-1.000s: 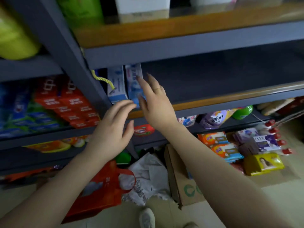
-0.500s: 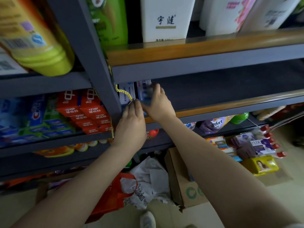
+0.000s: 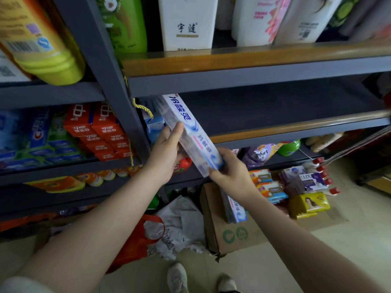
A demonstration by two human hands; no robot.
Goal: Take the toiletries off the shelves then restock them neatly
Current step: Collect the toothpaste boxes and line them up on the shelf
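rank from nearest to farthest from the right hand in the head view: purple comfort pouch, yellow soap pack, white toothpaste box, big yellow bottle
1. white toothpaste box, in the right hand grip
2. purple comfort pouch, just to its right on the lower shelf
3. yellow soap pack, on the floor, lower right
4. big yellow bottle, upper left shelf

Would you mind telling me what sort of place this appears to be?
Probably a small shop or its stockroom: grey metal shelving with stacked red toothpaste boxes, big bottles above, and soap packs on the floor.

"lux" on purple soap box [image 3: 311, 180]
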